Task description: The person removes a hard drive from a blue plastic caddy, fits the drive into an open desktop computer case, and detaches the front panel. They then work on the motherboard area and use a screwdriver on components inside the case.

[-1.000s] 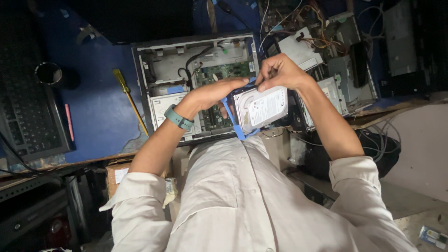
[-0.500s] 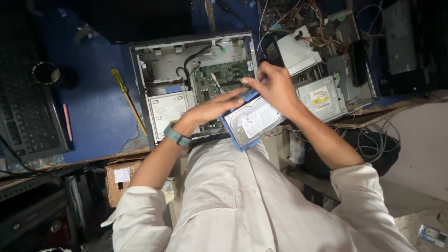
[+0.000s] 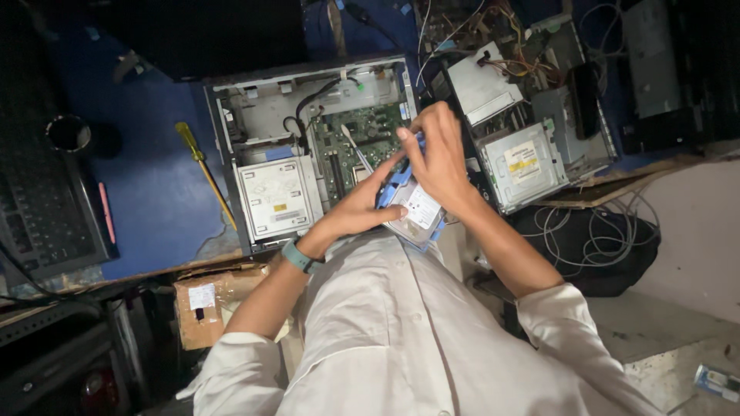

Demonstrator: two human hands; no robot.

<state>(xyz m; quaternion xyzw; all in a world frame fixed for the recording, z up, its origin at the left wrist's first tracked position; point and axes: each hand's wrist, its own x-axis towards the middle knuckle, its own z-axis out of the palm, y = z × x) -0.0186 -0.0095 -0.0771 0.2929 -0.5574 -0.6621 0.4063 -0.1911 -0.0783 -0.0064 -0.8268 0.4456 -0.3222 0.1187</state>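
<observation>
Head view: I see both hands closed on a hard drive [image 3: 412, 212] in its blue plastic carrier [image 3: 395, 185], held in the air over the near edge of the blue tabletop [image 3: 154, 200], just in front of the open computer case [image 3: 308, 146]. My left hand [image 3: 362, 208] cups it from beneath, fingers curled under the carrier; my right hand [image 3: 439, 154] comes over the top, fingertips pinching the carrier's upper rail. I judge the drive dense and rigid for its size, a metal box that dislikes knocks, with a smooth labelled face that could slide under a loose grip. The carrier looks thin and springy, so it may flex. I would hold it by the long side edges, off the underside board. A yellow-handled screwdriver [image 3: 202, 171] lies left of the case, and a second opened case [image 3: 524, 146] sits right.
</observation>
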